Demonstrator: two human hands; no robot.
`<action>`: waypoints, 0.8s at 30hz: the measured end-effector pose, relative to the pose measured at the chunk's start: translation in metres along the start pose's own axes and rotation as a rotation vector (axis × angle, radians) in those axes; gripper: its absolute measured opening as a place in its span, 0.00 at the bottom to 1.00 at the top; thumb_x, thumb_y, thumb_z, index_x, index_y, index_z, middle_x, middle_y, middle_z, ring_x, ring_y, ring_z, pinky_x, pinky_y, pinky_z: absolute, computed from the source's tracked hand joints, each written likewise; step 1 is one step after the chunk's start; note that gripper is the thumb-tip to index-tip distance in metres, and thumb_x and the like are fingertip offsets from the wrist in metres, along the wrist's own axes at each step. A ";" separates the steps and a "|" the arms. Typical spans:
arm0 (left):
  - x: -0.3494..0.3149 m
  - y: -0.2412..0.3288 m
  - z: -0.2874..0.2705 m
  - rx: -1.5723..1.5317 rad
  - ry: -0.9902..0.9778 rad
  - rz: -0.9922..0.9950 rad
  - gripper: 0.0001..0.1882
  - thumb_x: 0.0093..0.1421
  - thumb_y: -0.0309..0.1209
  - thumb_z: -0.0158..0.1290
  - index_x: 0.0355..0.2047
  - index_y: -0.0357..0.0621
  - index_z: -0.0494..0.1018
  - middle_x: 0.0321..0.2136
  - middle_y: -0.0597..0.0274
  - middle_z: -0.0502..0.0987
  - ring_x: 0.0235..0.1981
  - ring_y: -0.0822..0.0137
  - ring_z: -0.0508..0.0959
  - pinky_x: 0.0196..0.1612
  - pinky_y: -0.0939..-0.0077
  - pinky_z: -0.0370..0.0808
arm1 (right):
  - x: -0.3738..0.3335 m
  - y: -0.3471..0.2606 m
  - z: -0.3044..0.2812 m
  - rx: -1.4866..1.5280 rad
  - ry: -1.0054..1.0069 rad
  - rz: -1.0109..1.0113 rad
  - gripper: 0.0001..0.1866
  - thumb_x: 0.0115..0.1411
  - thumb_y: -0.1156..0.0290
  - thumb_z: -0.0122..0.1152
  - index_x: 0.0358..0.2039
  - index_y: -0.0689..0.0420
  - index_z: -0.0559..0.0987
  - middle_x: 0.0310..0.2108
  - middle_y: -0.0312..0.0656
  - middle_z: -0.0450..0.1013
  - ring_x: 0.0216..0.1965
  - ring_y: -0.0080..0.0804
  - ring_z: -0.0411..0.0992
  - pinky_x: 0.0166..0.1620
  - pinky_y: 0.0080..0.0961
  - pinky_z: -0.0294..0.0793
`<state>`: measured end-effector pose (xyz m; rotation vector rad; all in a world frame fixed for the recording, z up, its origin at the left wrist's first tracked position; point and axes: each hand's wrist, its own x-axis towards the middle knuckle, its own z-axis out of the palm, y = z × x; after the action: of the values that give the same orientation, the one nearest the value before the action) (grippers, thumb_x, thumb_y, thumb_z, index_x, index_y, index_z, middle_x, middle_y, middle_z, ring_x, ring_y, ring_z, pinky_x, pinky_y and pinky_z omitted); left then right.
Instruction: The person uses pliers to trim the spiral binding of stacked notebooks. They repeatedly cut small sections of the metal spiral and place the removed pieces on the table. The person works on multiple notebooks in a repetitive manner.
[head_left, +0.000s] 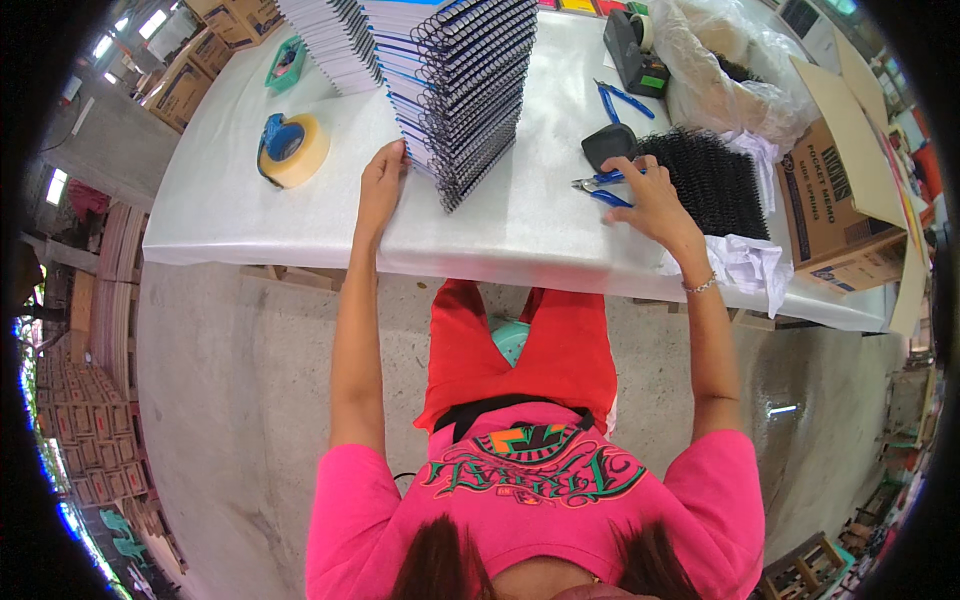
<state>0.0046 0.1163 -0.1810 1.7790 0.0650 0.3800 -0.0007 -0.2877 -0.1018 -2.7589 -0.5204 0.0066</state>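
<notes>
A tall stack of spiral notebooks (pixel 470 100) with black wire coils stands on the white-covered table. My left hand (pixel 378 188) is closed at the stack's lower left edge, its fingertips partly hidden against the pages. Over to the right, a pair of blue-handled cutters (pixel 606 198) lies low over the tabletop, jaws toward the left. My right hand (pixel 655 205) has its thumb and fingers around the handles. Just beyond that hand is a dark, flat, rounded piece (pixel 607 147). Beside it lies a bundle of black spiral coils (pixel 715 180).
Behind the cutters lie other blue-handled pliers (pixel 625 100) and a black tape dispenser (pixel 635 60). An open cardboard box (pixel 840 200) and crumpled white paper (pixel 745 265) occupy the right side. A tape roll (pixel 300 152) and a green basket (pixel 287 64) sit at left, near a second notebook stack (pixel 335 45).
</notes>
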 end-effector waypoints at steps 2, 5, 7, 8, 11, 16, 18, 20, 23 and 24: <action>-0.005 0.004 0.000 -0.089 -0.014 0.011 0.29 0.71 0.49 0.49 0.60 0.38 0.68 0.47 0.56 0.75 0.47 0.65 0.73 0.54 0.71 0.69 | 0.000 0.015 0.008 0.004 0.041 -0.082 0.40 0.45 0.71 0.77 0.59 0.43 0.68 0.49 0.51 0.68 0.54 0.53 0.64 0.57 0.42 0.67; -0.015 0.012 0.002 -0.157 -0.076 0.072 0.49 0.61 0.59 0.56 0.71 0.41 0.51 0.60 0.47 0.65 0.62 0.55 0.66 0.66 0.62 0.60 | 0.005 0.031 0.010 0.016 0.066 -0.149 0.42 0.43 0.74 0.77 0.60 0.45 0.68 0.49 0.49 0.68 0.52 0.50 0.63 0.58 0.40 0.66; -0.029 0.011 0.010 -0.149 -0.085 0.212 0.65 0.51 0.61 0.65 0.74 0.42 0.38 0.66 0.42 0.56 0.67 0.49 0.59 0.70 0.58 0.55 | 0.009 0.029 -0.002 0.113 -0.051 -0.121 0.42 0.44 0.75 0.76 0.60 0.47 0.68 0.49 0.48 0.68 0.51 0.49 0.62 0.59 0.38 0.65; -0.032 0.015 0.017 -0.043 -0.073 0.245 0.70 0.47 0.59 0.69 0.74 0.42 0.35 0.68 0.41 0.53 0.68 0.48 0.57 0.71 0.57 0.53 | 0.007 0.030 -0.003 0.105 -0.040 -0.126 0.41 0.45 0.74 0.75 0.60 0.48 0.68 0.49 0.47 0.68 0.50 0.48 0.62 0.59 0.37 0.65; -0.040 0.036 0.043 0.284 -0.012 0.302 0.81 0.33 0.49 0.79 0.73 0.41 0.30 0.72 0.37 0.40 0.72 0.44 0.50 0.72 0.54 0.49 | 0.005 0.031 -0.005 0.082 -0.012 -0.141 0.38 0.47 0.71 0.73 0.60 0.50 0.69 0.50 0.46 0.69 0.50 0.47 0.62 0.59 0.36 0.65; -0.035 0.049 0.057 0.193 0.098 0.273 0.78 0.37 0.46 0.78 0.73 0.36 0.31 0.72 0.36 0.42 0.72 0.46 0.50 0.72 0.58 0.50 | -0.005 0.019 -0.016 0.113 0.032 -0.152 0.37 0.49 0.67 0.72 0.62 0.49 0.71 0.53 0.46 0.69 0.52 0.45 0.64 0.58 0.35 0.66; -0.033 0.048 0.058 0.170 0.105 0.284 0.76 0.39 0.44 0.77 0.73 0.35 0.32 0.71 0.36 0.44 0.72 0.46 0.51 0.72 0.60 0.51 | -0.008 0.015 -0.023 0.289 0.038 -0.141 0.38 0.49 0.63 0.72 0.62 0.49 0.72 0.50 0.47 0.72 0.50 0.43 0.66 0.57 0.35 0.66; -0.034 0.048 0.057 0.197 0.112 0.277 0.73 0.40 0.42 0.76 0.72 0.34 0.33 0.71 0.36 0.47 0.71 0.46 0.53 0.72 0.60 0.52 | -0.008 0.009 -0.028 0.524 -0.006 -0.091 0.37 0.51 0.60 0.71 0.63 0.50 0.71 0.49 0.47 0.74 0.48 0.40 0.67 0.56 0.32 0.67; -0.033 0.050 0.056 0.193 0.115 0.225 0.72 0.41 0.41 0.76 0.73 0.35 0.34 0.70 0.37 0.49 0.70 0.47 0.56 0.71 0.61 0.54 | -0.004 -0.001 -0.029 0.954 -0.112 -0.011 0.35 0.58 0.58 0.66 0.64 0.55 0.69 0.51 0.47 0.75 0.47 0.33 0.69 0.55 0.28 0.68; -0.033 0.051 0.056 0.191 0.111 0.221 0.72 0.41 0.41 0.76 0.73 0.35 0.35 0.70 0.37 0.49 0.70 0.47 0.56 0.71 0.60 0.55 | -0.003 -0.002 -0.026 1.091 -0.119 -0.023 0.35 0.60 0.57 0.64 0.65 0.56 0.68 0.51 0.47 0.75 0.47 0.31 0.70 0.55 0.27 0.68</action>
<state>-0.0184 0.0432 -0.1508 1.9585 -0.0181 0.6504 -0.0020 -0.2954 -0.0763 -1.6879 -0.3993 0.3426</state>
